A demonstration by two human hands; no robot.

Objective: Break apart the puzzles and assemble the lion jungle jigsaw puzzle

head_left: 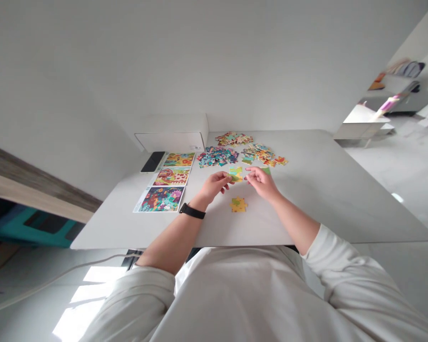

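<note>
Grey tabletop (317, 190) meets pale wall (242, 66), left fingers (221, 176) pinching a puzzle piece (237, 174), right fingers (256, 170) parted beside it.

We count one left hand (214, 186), one right hand (262, 183), one black wristband (193, 212), one tabletop (306, 190), one white box (171, 141), one dark phone (152, 162) and three printed pictures (163, 199). We see three heaps of puzzle pieces (218, 156), too crowded to number, plus three smaller puzzle patches (238, 204) outside them, whose pieces we cannot count surely.
</note>
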